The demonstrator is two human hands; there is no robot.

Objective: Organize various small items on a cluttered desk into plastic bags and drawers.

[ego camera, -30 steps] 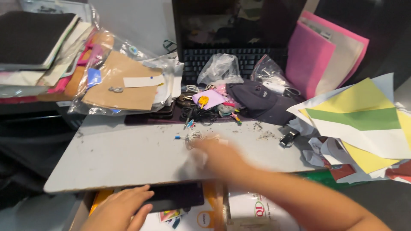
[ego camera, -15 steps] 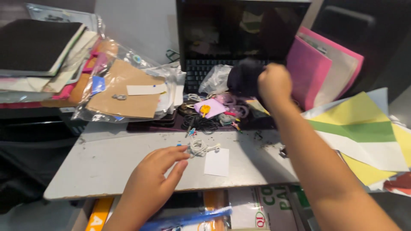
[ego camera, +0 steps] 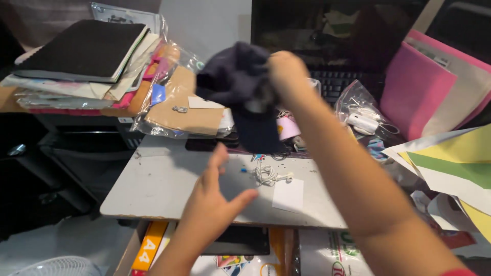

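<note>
My right hand (ego camera: 286, 74) is raised over the desk and grips a dark navy cap (ego camera: 240, 94), which hangs in the air, blurred. My left hand (ego camera: 215, 197) is open below it, fingers spread, over the front of the grey board (ego camera: 158, 179). A coiled white earphone cable (ego camera: 266, 175) and a small white card (ego camera: 288, 194) lie on the board just right of my left hand.
A laptop (ego camera: 337, 46) stands at the back. Pink folders (ego camera: 424, 92) and coloured paper sheets (ego camera: 455, 158) lie on the right. A stack of books (ego camera: 82, 56) and a plastic bag with brown card (ego camera: 184, 110) sit on the left. Boxes lie under the board.
My right hand has lifted the dark cap off the clutter and swung it left and up. My left hand has left the earphone cable and opened beneath the cap.
</note>
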